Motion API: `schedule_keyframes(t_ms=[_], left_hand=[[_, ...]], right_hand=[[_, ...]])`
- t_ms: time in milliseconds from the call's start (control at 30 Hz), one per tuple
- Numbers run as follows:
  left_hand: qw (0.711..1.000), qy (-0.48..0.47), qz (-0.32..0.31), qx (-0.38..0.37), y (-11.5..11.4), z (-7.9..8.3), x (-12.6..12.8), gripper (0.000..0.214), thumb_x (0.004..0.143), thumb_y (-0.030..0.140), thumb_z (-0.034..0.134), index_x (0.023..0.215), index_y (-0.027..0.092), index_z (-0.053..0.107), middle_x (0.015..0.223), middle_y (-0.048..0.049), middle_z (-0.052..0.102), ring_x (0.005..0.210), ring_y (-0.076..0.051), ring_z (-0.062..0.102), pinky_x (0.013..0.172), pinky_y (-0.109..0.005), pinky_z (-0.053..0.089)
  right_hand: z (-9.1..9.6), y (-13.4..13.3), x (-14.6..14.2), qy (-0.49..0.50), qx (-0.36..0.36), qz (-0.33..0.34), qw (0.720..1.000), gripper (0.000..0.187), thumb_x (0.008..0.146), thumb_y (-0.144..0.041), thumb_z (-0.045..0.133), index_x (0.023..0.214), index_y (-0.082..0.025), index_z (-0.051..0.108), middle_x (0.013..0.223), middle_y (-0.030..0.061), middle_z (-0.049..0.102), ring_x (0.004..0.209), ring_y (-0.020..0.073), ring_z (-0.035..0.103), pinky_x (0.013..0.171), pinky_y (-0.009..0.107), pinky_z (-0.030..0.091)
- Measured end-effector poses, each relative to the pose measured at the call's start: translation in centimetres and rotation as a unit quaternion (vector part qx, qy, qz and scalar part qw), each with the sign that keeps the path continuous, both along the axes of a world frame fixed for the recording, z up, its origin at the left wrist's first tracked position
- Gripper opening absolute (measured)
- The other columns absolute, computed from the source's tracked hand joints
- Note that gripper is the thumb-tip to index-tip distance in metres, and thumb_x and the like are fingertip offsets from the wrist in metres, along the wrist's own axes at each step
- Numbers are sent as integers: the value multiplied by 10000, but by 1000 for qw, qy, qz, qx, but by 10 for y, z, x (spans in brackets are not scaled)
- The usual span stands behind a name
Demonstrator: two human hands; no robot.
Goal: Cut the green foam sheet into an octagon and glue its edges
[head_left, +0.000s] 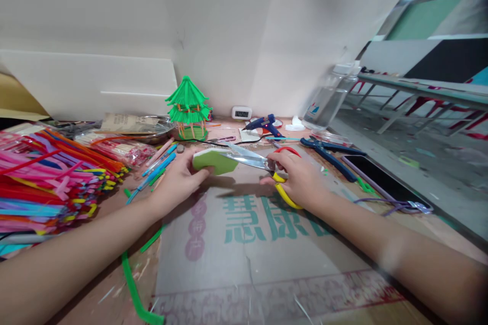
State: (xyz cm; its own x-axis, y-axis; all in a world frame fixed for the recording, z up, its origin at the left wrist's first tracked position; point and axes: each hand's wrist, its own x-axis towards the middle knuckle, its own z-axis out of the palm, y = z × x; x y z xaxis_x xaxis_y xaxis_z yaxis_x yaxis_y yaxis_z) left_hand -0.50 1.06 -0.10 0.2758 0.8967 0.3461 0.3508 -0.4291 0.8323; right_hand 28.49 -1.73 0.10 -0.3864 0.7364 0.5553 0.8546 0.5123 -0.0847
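Between the thumb and fingers of my left hand [185, 175] is a flat piece of light green foam sheet [219, 163] with angled corners and a pale edge. My right hand [299, 175] grips a pair of scissors [259, 161] by its red and yellow handles. The scissor blades are parted and point left, with the lower blade at the green piece's upper right edge. Whether they are cutting into it I cannot tell. Both hands are raised above a printed cardboard sheet [229, 274]. Behind them stands a small green-roofed pavilion model [188, 106] with stick posts.
Colourful pipe cleaners [49, 177] are heaped at the left. A blue glue gun [265, 124], a white digital timer [241, 112] and a clear bottle [330, 96] stand along the back. Dark-handled pliers [335, 157] and a phone [381, 180] lie at the right, near the table's edge.
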Motion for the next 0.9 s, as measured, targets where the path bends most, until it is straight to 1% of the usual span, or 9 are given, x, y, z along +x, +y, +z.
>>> schedule_keyframes(t_ms=[67,200,300,400,567,700,900], left_hand=[[1000,-2,-3,7,0,0,0,329,839,293,614,1155,205,595,1068,-39,673,947,-223,644,801,-345,520],[1000,-5,-11,21,4,-6,-2,259,858,283,613,1102,196,617,1054,-35,683,973,-221,643,863,-348,500],[999,-17,-17,34,8,-12,-4,235,868,280,608,1087,196,620,1025,-30,685,945,-210,647,852,-335,492],[998,-1,-18,60,10,-16,-5,211,864,269,615,1068,217,639,993,-16,682,922,-204,643,843,-327,483],[997,25,-15,68,7,-12,-4,215,861,241,594,1071,223,637,1013,-17,676,953,-216,631,841,-331,477],[996,41,-8,76,5,-9,-4,212,858,238,589,1065,217,627,1017,-16,672,968,-216,624,855,-334,477],[996,40,-8,80,6,-11,-4,237,856,249,585,1084,205,630,1065,-37,677,1017,-235,623,904,-357,482]], right_hand=[[0,-1,-1,-3,4,3,1000,303,887,-466,616,1020,-194,626,867,71,650,787,223,596,655,321,427],[-1,-1,0,-19,18,1,1000,293,881,-434,635,1039,-188,622,909,78,669,824,228,612,704,327,455],[-1,-2,2,-51,60,4,997,296,877,-421,647,1043,-177,628,961,97,678,851,235,616,746,331,467],[0,-3,2,-68,90,1,994,315,876,-424,652,1058,-168,629,956,104,677,839,235,615,738,328,467],[0,-1,3,-68,65,3,996,339,878,-482,640,1035,-182,622,936,90,675,831,233,612,726,328,461],[-2,0,5,-64,66,2,996,384,869,-529,636,1036,-184,625,937,86,676,838,235,616,722,325,454],[-1,0,4,-51,49,15,997,421,853,-554,645,1041,-177,636,941,88,666,836,227,610,729,315,449]])
